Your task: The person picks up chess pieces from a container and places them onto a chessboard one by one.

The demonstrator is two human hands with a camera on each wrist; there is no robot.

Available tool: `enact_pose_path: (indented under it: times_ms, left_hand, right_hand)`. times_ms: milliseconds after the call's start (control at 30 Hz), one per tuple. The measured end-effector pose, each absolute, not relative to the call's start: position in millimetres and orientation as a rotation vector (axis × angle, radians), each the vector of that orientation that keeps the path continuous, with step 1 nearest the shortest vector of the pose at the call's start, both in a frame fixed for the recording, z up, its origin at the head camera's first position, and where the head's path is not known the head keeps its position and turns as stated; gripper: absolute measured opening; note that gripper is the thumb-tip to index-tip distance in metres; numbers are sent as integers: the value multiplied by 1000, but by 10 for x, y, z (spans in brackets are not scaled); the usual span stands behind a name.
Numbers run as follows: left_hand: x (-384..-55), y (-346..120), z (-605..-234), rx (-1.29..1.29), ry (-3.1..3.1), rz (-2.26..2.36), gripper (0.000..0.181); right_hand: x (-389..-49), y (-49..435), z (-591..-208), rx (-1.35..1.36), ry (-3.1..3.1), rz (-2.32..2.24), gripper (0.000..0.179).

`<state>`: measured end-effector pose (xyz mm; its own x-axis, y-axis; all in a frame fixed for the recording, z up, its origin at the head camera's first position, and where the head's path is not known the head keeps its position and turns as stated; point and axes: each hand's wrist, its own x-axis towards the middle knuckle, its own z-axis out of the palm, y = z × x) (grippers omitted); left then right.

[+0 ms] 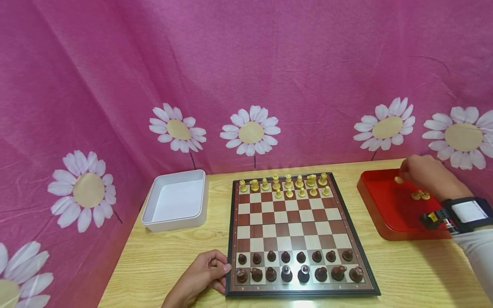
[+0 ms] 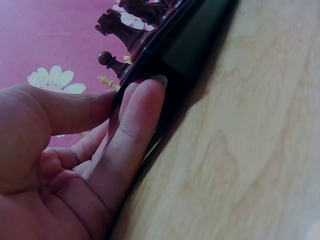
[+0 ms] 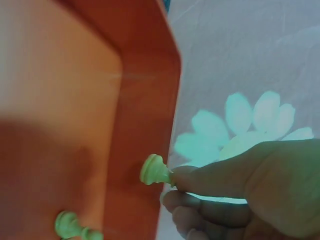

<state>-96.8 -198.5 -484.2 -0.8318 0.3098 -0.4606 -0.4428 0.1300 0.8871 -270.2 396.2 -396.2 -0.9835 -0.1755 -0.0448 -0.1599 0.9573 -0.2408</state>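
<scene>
A chessboard [image 1: 283,218] lies on the table, dark pieces [image 1: 286,273] filling its two near rows. Light pieces [image 1: 288,182] line the far row, with several light pawns [image 1: 302,192] in front of them toward the right. At the board's near left corner, my left hand [image 1: 204,271] pinches the black edge, thumb on top and fingers against the side. My right hand [image 1: 431,175] is over the red tray [image 1: 396,214], holding a light pawn [image 3: 155,170] between thumb and fingers, its base pointing away from the fingertips. More light pawns [image 1: 420,195] lie in the tray.
A white tray [image 1: 175,224] with a bare bottom stands left of the board. Behind the wooden table [image 1: 219,205] hangs a pink curtain [image 1: 308,77] with large white flowers. The red tray's raised wall [image 3: 145,100] rises close beside the right hand.
</scene>
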Motion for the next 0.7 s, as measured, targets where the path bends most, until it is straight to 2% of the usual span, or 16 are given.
enact_pose_path:
  times_ms: [200,367,700]
  left_hand:
    - [-970,-1980,-4835,-131,1862,1755,23]
    - [-966,-1986,-4834,-128,1862,1758,24]
    - [-964,-1980,-4838,-121,1868,1765,24]
  right_hand:
    - [-2685,3751,-3821,-328,3161,-370,24]
    - [-2705,3514,-3737,-483,3254,-364,9]
    - [-2744,3031,-3557,-603,3196,-430,4]
